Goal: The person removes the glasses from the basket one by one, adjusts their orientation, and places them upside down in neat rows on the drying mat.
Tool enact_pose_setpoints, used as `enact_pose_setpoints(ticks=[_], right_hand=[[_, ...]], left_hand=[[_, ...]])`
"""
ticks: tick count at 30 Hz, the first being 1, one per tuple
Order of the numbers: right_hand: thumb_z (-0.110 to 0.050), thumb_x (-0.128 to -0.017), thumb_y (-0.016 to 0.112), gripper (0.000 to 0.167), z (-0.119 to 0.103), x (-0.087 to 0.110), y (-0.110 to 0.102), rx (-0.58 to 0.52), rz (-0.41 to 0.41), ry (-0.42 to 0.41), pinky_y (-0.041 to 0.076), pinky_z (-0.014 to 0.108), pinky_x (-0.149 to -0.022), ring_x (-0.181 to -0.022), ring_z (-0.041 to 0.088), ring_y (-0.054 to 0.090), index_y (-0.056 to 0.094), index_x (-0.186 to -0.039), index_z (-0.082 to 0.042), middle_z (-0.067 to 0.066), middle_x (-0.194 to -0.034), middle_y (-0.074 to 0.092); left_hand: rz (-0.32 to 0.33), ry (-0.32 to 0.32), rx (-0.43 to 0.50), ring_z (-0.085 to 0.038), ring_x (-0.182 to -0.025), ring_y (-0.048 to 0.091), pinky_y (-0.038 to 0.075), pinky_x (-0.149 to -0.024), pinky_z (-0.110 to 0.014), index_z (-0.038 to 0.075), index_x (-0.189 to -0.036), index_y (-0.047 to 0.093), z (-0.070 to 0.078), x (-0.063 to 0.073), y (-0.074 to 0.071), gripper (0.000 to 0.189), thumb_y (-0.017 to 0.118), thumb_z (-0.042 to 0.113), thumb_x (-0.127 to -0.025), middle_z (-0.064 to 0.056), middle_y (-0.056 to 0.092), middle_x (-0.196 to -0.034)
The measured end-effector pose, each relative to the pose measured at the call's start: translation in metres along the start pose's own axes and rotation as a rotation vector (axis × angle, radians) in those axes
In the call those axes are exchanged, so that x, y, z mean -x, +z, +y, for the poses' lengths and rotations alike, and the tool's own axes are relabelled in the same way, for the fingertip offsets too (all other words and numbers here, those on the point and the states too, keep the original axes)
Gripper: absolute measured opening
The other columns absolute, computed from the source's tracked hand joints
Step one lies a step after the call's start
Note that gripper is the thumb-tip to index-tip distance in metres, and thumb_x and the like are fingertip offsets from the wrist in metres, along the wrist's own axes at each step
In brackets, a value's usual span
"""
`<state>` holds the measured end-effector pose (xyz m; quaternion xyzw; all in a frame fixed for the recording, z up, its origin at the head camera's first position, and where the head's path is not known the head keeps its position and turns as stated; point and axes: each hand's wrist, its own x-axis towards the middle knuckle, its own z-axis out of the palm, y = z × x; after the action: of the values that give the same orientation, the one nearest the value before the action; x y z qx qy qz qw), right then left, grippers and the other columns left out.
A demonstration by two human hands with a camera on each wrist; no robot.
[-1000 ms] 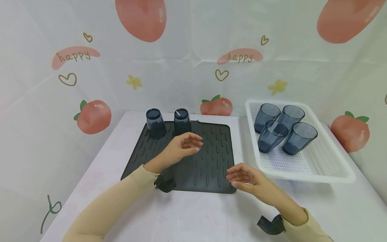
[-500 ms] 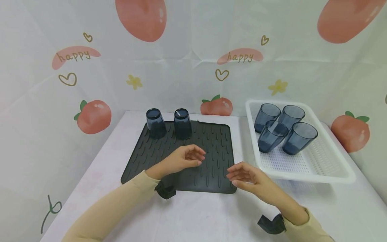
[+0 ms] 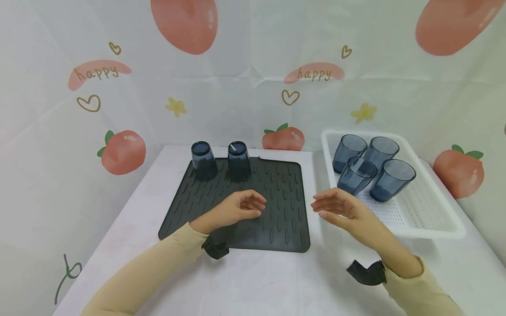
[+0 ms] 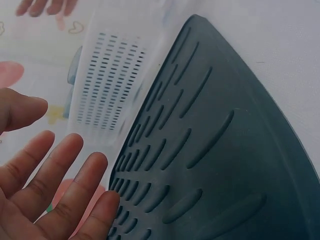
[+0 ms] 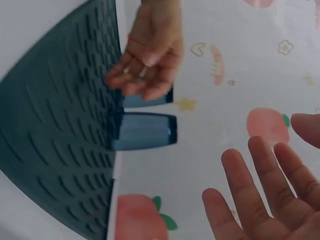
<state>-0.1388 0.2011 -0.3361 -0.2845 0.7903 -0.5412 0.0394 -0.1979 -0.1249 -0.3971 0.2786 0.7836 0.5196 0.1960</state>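
From my station, I am reading the left fingers [image 4: 52,167] as being loosely bent and slightly apart, with the thumb standing away from them. The right fingers [image 5: 242,185] are spreading slightly apart too, their thumb standing off at the side. The left hand [image 3: 237,209] is hovering over the black ridged mat [image 3: 272,228], palm turned toward the other hand. The right hand [image 3: 349,210] is hanging between the mat, at its nine o'clock, and the white basket [image 3: 419,232], overlapping the basket's near-left corner in my head view; I am not able to tell whether it is touching.

From the left hand, one upturned glass [image 3: 204,166] is standing at eleven o'clock and a darker upturned glass [image 3: 239,166] at twelve, both at the mat's far edge. From the right hand, four blue glasses [image 3: 369,171] are clustering mouth-up at one o'clock inside the basket. Farther out, beige sleeves [image 3: 158,263] are covering both forearms, the white table [image 3: 253,285] is carrying everything, and a peach-printed cloth [image 3: 237,105] is hanging behind at twelve.
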Motion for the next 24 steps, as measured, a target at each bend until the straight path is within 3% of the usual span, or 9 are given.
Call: enact_pose_setpoints(ticks=[5,13,19,24], right_hand=[[0.007,-0.091,0.059,0.027,-0.006,-0.008,-0.025,-0.016,0.119,-0.043,0.053,0.016,-0.084,-0.098,0.005,0.067,0.057,-0.118,0.003,-0.009,-0.105,0.069],[0.005,-0.095,0.054,0.025,-0.007,-0.018,-0.071,-0.229,0.306,-0.068,0.053,0.016,-0.083,-0.094,0.008,0.068,0.061,-0.117,-0.003,-0.003,-0.102,0.071],[0.006,-0.093,0.056,0.027,0.003,-0.019,-0.103,-0.314,0.454,-0.055,0.051,0.013,-0.084,-0.093,0.006,0.067,0.063,-0.117,-0.005,-0.003,-0.101,0.072],[0.008,-0.093,0.055,0.028,0.017,-0.018,-0.126,-0.387,0.528,-0.056,0.050,0.012,-0.084,-0.094,0.006,0.067,0.065,-0.115,-0.006,-0.003,-0.101,0.072]], left_hand=[[-0.007,-0.015,-0.002,-0.020,-0.106,0.063,0.053,-0.088,-0.026,-0.002,-0.126,0.055,0.001,-0.001,0.001,0.036,0.064,0.010,-0.093,-0.021,0.063,-0.120],[-0.004,-0.017,0.000,-0.020,-0.106,0.063,0.053,-0.088,-0.028,-0.002,-0.125,0.055,0.004,-0.002,0.003,0.036,0.065,0.010,-0.093,-0.020,0.063,-0.119],[-0.012,-0.005,-0.008,-0.019,-0.105,0.063,0.054,-0.087,-0.027,-0.004,-0.125,0.055,0.002,-0.003,0.004,0.036,0.064,0.009,-0.093,-0.022,0.063,-0.119],[-0.016,-0.014,-0.010,-0.020,-0.106,0.063,0.053,-0.087,-0.024,-0.004,-0.126,0.055,0.000,-0.004,0.004,0.036,0.064,0.008,-0.093,-0.021,0.063,-0.119]])
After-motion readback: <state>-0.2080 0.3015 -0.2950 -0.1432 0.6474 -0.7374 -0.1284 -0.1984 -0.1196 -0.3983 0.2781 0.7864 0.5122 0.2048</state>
